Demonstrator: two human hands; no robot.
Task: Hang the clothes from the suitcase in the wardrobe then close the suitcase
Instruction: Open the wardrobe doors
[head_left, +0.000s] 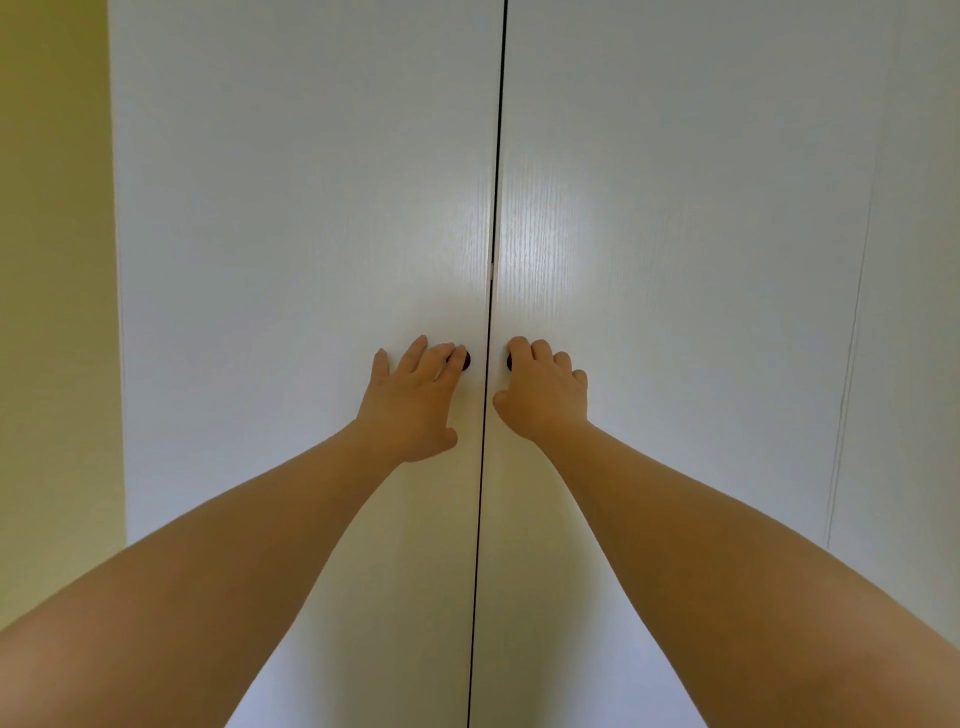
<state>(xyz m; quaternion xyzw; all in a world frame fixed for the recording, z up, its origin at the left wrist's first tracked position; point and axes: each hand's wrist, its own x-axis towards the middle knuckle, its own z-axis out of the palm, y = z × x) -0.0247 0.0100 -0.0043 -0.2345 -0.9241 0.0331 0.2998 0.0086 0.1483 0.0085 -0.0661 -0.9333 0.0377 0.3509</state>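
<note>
The white wardrobe fills the view with both doors shut, the left door (291, 218) and right door (675, 218) meeting at a dark centre gap. A small dark knob sits on each door beside the gap. My left hand (415, 400) lies against the left door with fingers spread, its fingertips touching the left knob (466, 361). My right hand (543, 392) has its fingers curled over the right knob (509, 362), which is mostly hidden. No suitcase or clothes are in view.
A yellow-green wall (52, 312) runs along the left of the wardrobe. A further white panel (914, 312) continues to the right of the right door.
</note>
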